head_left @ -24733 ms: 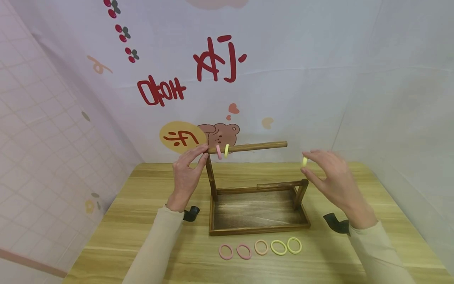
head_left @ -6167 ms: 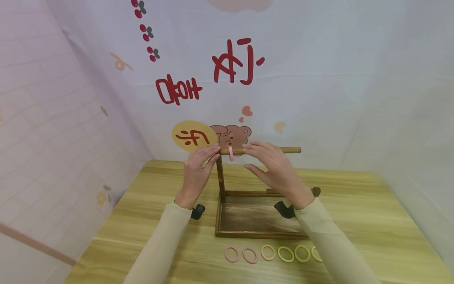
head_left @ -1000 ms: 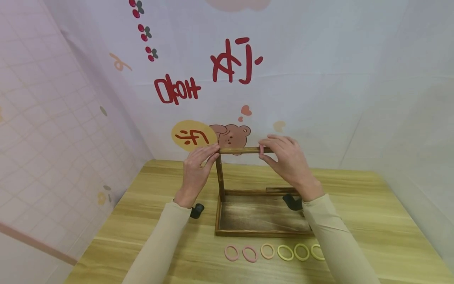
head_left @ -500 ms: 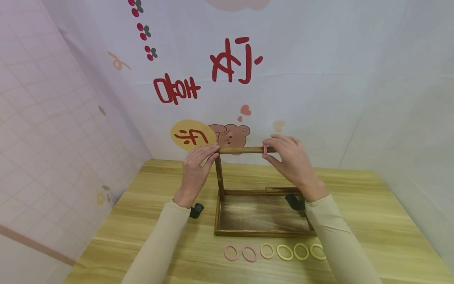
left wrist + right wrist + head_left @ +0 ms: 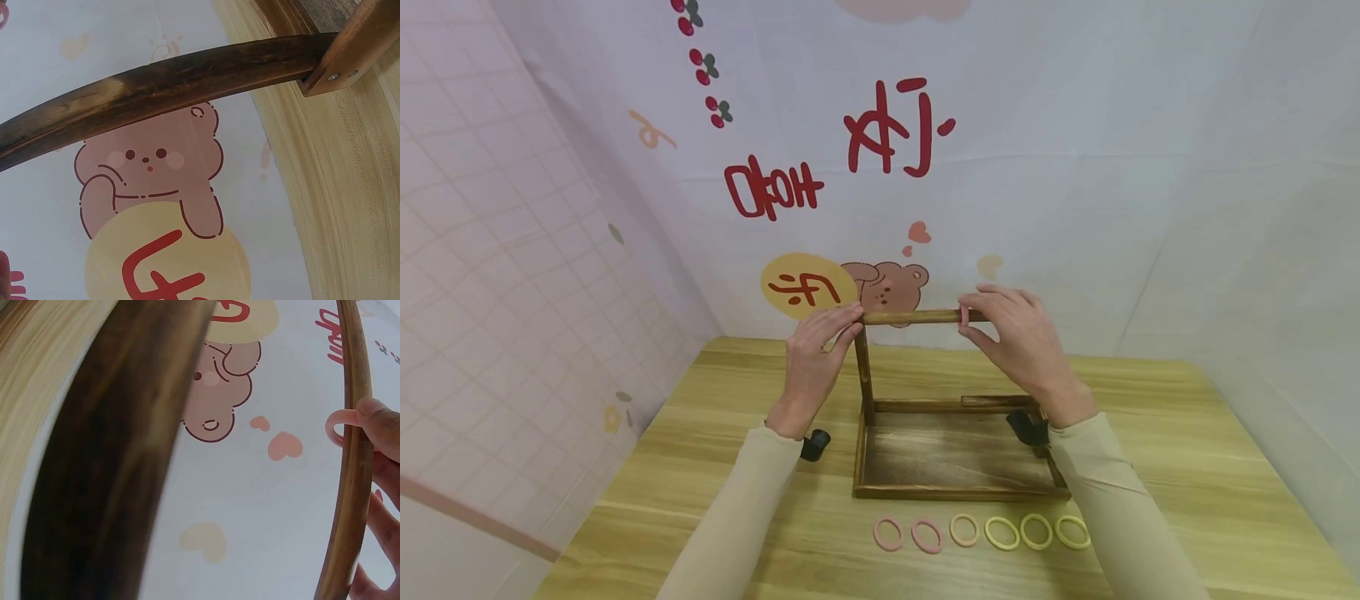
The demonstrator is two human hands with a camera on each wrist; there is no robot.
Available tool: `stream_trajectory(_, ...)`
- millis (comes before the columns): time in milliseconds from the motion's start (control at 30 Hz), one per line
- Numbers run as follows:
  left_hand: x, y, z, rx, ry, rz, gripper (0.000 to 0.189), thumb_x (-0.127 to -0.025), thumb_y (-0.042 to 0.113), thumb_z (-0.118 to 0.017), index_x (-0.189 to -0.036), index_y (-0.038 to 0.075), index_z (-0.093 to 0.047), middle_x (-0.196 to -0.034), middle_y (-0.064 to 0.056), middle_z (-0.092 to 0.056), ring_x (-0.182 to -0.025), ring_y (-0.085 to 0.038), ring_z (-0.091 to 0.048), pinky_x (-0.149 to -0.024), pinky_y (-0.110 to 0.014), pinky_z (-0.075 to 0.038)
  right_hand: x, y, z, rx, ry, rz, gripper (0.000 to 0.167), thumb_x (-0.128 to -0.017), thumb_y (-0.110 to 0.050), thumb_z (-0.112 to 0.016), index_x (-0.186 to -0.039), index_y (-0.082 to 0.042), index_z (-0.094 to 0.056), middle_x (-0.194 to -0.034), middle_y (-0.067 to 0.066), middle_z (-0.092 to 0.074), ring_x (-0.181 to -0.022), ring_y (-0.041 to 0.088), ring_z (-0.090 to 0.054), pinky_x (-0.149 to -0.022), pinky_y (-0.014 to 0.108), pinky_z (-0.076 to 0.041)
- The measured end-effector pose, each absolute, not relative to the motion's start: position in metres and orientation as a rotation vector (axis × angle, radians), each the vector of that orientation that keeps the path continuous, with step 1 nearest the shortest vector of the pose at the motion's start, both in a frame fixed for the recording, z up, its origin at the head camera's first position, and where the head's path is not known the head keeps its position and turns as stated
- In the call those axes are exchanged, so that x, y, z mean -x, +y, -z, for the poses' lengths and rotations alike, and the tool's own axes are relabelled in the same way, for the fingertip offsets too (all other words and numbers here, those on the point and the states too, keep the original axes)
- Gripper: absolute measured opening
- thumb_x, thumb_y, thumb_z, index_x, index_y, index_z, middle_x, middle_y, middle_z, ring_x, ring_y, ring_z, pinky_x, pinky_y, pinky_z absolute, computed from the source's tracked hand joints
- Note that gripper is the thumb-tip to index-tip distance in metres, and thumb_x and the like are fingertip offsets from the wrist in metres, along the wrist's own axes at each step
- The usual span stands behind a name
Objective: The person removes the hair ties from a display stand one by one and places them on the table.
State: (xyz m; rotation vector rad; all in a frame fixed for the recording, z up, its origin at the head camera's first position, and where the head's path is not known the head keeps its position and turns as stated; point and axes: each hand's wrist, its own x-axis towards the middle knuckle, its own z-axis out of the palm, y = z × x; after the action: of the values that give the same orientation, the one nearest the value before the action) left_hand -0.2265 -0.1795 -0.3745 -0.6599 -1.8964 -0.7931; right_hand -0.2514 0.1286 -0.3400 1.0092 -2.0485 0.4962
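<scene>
A dark brown wooden rack (image 5: 962, 493) stands on the table, with a tall post (image 5: 865, 375) at its left. My left hand (image 5: 808, 367) holds the corner where the upper rod (image 5: 913, 317) meets this post. Farther right, my right hand (image 5: 1024, 346) pinches a pink ring (image 5: 965, 316) between thumb and fingers. In the right wrist view the pink ring (image 5: 335, 425) hangs around the rod (image 5: 353, 487), the thumb on its edge. The rod's right end is hidden behind the right hand in the head view.
In front of the rack lies a row of several rings: pink ones (image 5: 927, 549), an orange one (image 5: 964, 543) and yellow ones (image 5: 1002, 547). A shorter, lower rod (image 5: 1000, 402) sits at the rack's right. Behind the table hangs a printed white cloth (image 5: 1060, 208).
Earlier a yellow ring also hung on the upper rod; it is gone, and the table row has grown. Now the pink ring, pinched by my right hand, has slid right along the rod.
</scene>
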Motion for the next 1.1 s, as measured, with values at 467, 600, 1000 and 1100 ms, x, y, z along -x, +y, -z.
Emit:
stream_trajectory(467, 0.225, -0.179, 0.374, 0.661, -1.898, 0.797, 0.028, -0.089, 0.006, -0.080, -0.117, 0.003, -0.078, -0.119, -0.011, -0.075, -0.105, -0.029, -0.074, -0.097, -0.045, -0.055, 0.250, 0.134, 0.340, -0.987, -2.083, -0.498, 0.047, -0.079, -0.012, -0.091, -0.121, -0.006, -0.071, -0.117, 0.011, -0.075, -0.124, 0.035, -0.063, -0.100, 0.058, -0.047)
stream_trajectory(600, 0.225, -0.179, 0.373, 0.660, -1.900, 0.802, 0.027, -0.090, 0.006, -0.080, -0.117, 0.003, -0.078, -0.119, -0.011, -0.075, -0.105, -0.029, -0.074, -0.097, -0.044, -0.055, 0.250, 0.136, 0.340, -0.983, -2.085, -0.503, 0.047, -0.079, -0.011, -0.091, -0.121, -0.006, -0.071, -0.117, 0.010, -0.075, -0.125, 0.034, -0.063, -0.100, 0.058, -0.047)
stream_trajectory(1000, 0.224, -0.179, 0.372, 0.660, -1.912, 0.800, 0.026, -0.091, 0.006, -0.078, -0.117, 0.001, -0.078, -0.119, -0.012, -0.075, -0.106, -0.029, -0.073, -0.097, -0.043, -0.055, 0.249, 0.139, 0.340, -0.979, -2.075, -0.506, 0.048, -0.077, -0.009, -0.092, -0.120, -0.006, -0.071, -0.116, 0.010, -0.075, -0.123, 0.035, -0.064, -0.099, 0.058, -0.048)
stream_trajectory(1100, 0.225, -0.179, 0.372, 0.658, -1.905, 0.792, 0.027, -0.090, 0.005, -0.079, -0.117, 0.002, -0.078, -0.119, -0.012, -0.075, -0.106, -0.029, -0.073, -0.097, -0.044, -0.055, 0.250, 0.140, 0.340, -0.979, -2.072, -0.512, 0.044, -0.078, -0.008, -0.092, -0.115, -0.007, -0.070, -0.116, 0.009, -0.075, -0.123, 0.035, -0.064, -0.099, 0.057, -0.048)
